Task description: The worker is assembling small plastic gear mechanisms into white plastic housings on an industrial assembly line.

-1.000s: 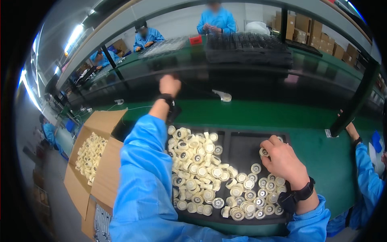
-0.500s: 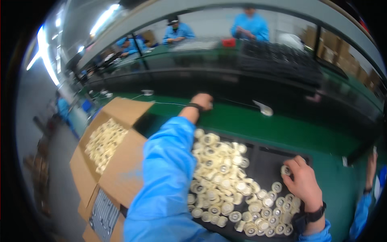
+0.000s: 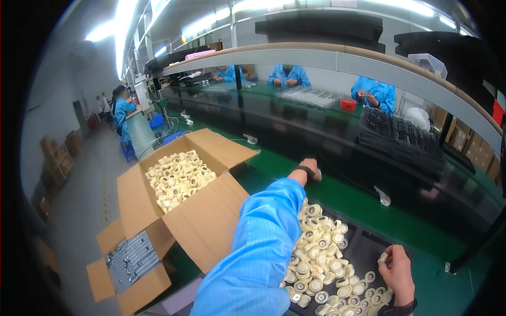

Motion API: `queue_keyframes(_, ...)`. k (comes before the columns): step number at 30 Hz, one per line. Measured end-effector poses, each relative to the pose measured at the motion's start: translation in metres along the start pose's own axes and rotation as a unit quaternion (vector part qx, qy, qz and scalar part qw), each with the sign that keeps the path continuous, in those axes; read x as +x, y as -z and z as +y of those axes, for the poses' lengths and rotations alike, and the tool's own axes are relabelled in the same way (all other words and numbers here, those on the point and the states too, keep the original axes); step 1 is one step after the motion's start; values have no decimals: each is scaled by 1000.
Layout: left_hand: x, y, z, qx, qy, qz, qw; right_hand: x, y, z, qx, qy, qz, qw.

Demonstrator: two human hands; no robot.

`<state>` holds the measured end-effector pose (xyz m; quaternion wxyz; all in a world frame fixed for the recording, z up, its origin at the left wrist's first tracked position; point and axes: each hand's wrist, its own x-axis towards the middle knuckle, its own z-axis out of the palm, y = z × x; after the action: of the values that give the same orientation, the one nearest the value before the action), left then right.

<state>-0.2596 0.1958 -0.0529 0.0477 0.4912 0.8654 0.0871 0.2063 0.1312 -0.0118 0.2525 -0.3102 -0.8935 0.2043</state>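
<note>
Cream plastic gears (image 3: 321, 247) with metal centres lie heaped in a black tray (image 3: 363, 253) on the green table. My right hand (image 3: 399, 271) is over the tray's right side, its thumb and fingers pinching a single cream gear (image 3: 382, 257). Stretched out past the tray's far left corner, my left hand (image 3: 311, 167) is by the edge of the black conveyor belt. Its fingers curl downward and look closed; what they may hold is hidden. The blue left sleeve covers the near left part of the tray.
An open cardboard box (image 3: 211, 216) of similar gears stands left of my arm. Below it, a smaller carton (image 3: 129, 295) holds metal parts. A white tape-like piece (image 3: 382, 196) lies by the belt (image 3: 316, 139). Beyond, people in blue work near black stacked trays (image 3: 400, 134) under a shelf rail.
The view has swung up and left, so more of the boxes and the room shows. My right hand still pinches the gear, and my left arm stays stretched out toward the belt.
</note>
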Motion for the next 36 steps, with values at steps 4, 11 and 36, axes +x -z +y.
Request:
queue_keyframes(4,-32,80,10,-293,79,72,950,6,2,-5,136,-85,12,987)
queue_keyframes(11,-83,156,56,-692,-73,106,710,3,14,-14,258,-42,68,963)
queue_keyframes(36,-389,87,150,-832,-154,-320,427,-71,51,-120,301,144,108,936)
